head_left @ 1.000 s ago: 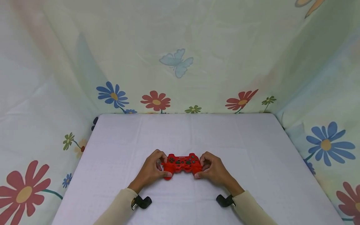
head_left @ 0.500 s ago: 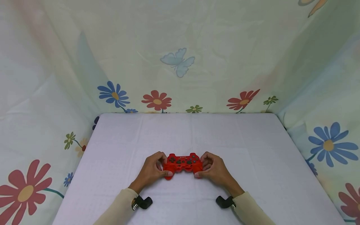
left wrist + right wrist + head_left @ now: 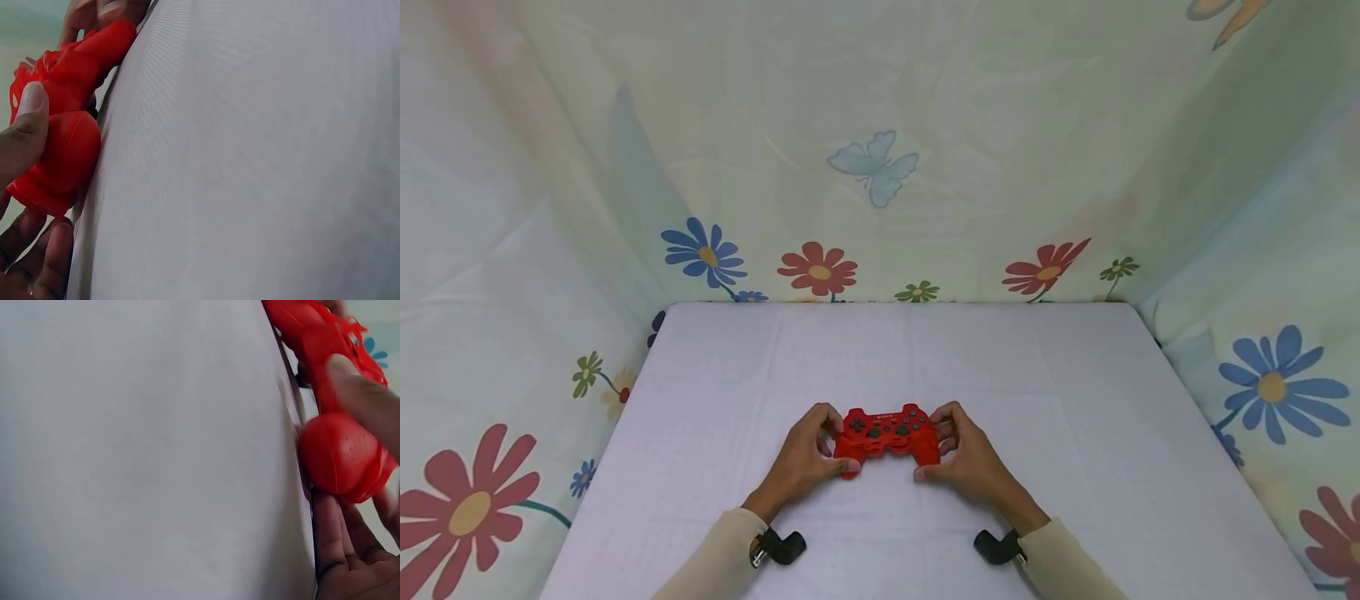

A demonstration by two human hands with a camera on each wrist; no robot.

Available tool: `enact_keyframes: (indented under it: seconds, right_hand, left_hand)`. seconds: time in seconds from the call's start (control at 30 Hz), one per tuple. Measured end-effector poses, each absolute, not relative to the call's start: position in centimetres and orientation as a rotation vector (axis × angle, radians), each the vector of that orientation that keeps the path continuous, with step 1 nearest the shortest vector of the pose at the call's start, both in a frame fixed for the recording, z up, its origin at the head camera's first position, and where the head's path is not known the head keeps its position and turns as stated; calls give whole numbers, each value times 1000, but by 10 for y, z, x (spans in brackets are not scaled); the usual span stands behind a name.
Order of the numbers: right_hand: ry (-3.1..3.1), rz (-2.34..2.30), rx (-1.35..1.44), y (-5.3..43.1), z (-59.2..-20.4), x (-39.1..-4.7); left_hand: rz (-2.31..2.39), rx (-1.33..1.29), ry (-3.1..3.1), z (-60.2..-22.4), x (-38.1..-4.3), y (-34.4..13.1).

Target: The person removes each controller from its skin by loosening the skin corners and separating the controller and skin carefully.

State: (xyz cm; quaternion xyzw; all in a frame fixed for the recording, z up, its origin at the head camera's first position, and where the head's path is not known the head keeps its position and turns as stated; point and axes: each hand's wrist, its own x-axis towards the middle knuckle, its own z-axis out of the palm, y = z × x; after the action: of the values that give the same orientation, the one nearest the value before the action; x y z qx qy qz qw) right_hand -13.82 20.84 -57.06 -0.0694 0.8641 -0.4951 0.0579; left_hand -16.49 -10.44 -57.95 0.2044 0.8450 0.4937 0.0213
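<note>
Plain beige sleeves and black, elbow-shaped wrist cameras

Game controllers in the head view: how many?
1: a red two-handled game controller, between the left hand and the right hand, at lower centre. No other shows.

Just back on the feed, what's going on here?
A person has a red game controller between both hands, near the middle of the white-covered table. The left hand holds its left grip and the right hand its right. The buttons and sticks face up toward the head camera. Whether the controller touches the table is hard to tell.
</note>
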Motion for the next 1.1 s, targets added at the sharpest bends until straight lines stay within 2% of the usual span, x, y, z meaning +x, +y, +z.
enact_keyframes:
  seconds: [0.3,0.53,0.9,1.1]
  right_hand:
    - [2700,-1469,-316,208,-570,-135]
    - [2512,-1758,-431,214,-572,-139]
    - [2416,-1860,-301,206,-573,-142]
    - [2309,-1914,-180,207,-570,-146]
  left_hand:
    - [1434,620,2613,-580,-154,-104]
    - [1707,542,2476,-587,-154,-107]
    - [1774,329,2379,-576,-152,-105]
    - [1756,338,2424,-577,-153,-104]
